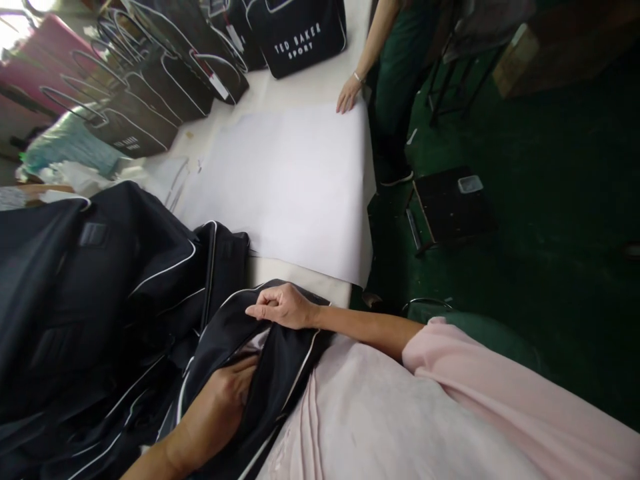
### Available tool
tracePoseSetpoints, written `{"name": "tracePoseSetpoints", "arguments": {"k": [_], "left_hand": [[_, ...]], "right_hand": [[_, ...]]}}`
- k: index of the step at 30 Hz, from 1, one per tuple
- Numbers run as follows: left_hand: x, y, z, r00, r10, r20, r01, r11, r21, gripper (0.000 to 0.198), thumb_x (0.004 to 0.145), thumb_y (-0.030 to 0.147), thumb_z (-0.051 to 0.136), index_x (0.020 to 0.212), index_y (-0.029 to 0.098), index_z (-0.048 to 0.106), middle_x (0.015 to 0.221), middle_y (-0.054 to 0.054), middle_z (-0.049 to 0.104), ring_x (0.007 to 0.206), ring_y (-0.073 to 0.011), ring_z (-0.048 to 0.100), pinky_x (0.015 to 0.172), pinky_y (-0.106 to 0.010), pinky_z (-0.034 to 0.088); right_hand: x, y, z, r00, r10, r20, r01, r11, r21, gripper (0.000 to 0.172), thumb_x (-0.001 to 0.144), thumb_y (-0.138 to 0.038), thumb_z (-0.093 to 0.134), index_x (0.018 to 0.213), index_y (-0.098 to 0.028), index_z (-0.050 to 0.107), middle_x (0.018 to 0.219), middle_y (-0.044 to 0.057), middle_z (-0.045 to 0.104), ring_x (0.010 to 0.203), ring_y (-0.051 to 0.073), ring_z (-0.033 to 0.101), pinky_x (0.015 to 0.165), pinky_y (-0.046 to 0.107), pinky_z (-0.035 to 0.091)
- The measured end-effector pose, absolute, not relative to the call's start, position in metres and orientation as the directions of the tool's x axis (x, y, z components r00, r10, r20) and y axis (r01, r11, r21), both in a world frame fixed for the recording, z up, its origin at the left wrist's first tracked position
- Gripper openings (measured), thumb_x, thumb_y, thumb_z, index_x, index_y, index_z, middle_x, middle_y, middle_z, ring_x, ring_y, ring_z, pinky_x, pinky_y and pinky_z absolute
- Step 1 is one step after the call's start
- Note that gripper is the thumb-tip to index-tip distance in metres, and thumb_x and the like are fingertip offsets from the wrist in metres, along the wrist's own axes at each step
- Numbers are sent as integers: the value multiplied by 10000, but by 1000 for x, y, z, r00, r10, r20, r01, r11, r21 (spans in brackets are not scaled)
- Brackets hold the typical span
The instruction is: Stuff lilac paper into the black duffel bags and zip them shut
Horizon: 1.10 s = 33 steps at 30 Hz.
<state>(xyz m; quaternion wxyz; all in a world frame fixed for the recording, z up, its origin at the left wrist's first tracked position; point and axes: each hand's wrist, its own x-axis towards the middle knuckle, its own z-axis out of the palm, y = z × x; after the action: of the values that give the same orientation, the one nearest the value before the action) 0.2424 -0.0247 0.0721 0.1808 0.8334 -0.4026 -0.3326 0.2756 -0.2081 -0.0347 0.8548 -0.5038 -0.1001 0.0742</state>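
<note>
A black bag [295, 347] with white piping lies at the table's near edge, against a pink top. My left hand [225, 403] reaches into its opening, where pale lining shows; the fingertips are hidden inside. Above it, my right hand [283, 307] rests on the bag's upper side near the opening, with fingers curled and closed. What they grip, if anything, is too small to make out. More black bags with white piping [125, 267] are heaped beside my left hand.
White sheets [290, 180] cover the table's middle. Finished-looking black bags [305, 37] stand at the back. Another person's hand [349, 93] rests on the sheets' far edge. A low dark stool [450, 217] and a green round seat [490, 337] stand on the right.
</note>
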Motion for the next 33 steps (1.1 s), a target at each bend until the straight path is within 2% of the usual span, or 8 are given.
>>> {"name": "tracePoseSetpoints", "arguments": {"k": [5,9,12,15,18,23,28,33], "left_hand": [[238,-35,94,700,-604,-380,-233,-697,678,51,749,142,670,718,152,710,726,-33,678,697,-171,635,685,-222,541],[249,-64,63,772,-279,-571,373,-529,762,157,637,282,788,693,155,715,599,8,643,551,-139,577,518,-199,471],[258,-84,41,683,-326,-653,542,-373,753,349,624,306,802,940,174,731,728,-4,702,659,-181,648,632,-248,535],[264,-95,40,656,-421,-626,466,-428,775,458,721,353,742,1139,178,680,948,-54,732,891,-249,683,838,-351,561],[265,-87,58,719,-410,-561,265,-585,766,491,815,495,620,1162,152,678,1075,-100,718,1070,-302,650,982,-420,518],[253,-39,107,838,-451,-307,-197,-775,600,415,931,448,498,1294,276,601,1311,-36,626,1242,-209,572,1077,-321,447],[237,4,124,827,-561,-35,-483,-741,467,327,907,349,594,1232,350,630,1224,30,676,1101,-124,658,946,-153,493],[220,12,101,820,-571,-39,-505,-754,419,357,942,305,546,1293,346,599,1308,3,624,1158,-153,629,1000,-225,504]], "right_hand": [[287,-203,-11,955,241,172,-1,584,-812,420,748,-544,730,699,-142,620,569,-46,498,512,60,357,463,214,258],[310,-206,-31,950,312,24,-144,507,-850,460,706,-582,748,697,-138,630,519,-57,478,485,62,364,461,214,273],[319,-220,-43,944,328,-33,-154,350,-924,481,731,-602,711,676,-133,623,496,-63,452,477,62,349,464,219,267],[310,-236,-32,965,262,18,-24,157,-987,415,819,-531,653,685,-139,615,541,-53,491,517,66,396,507,215,308],[286,-249,-13,972,183,147,138,58,-989,239,872,-396,629,813,-165,650,693,-33,614,638,86,535,630,212,407],[266,-262,-38,994,-31,108,110,80,-991,181,879,-305,588,957,-175,687,978,43,663,896,145,620,820,261,486],[292,-271,-82,987,108,-120,-119,-17,-993,386,858,-444,602,1092,-153,698,1006,81,674,869,175,609,803,317,490],[306,-270,-71,981,186,-63,-43,-112,-993,428,842,-509,612,1063,-157,716,1023,82,675,846,173,597,811,323,476]]}}
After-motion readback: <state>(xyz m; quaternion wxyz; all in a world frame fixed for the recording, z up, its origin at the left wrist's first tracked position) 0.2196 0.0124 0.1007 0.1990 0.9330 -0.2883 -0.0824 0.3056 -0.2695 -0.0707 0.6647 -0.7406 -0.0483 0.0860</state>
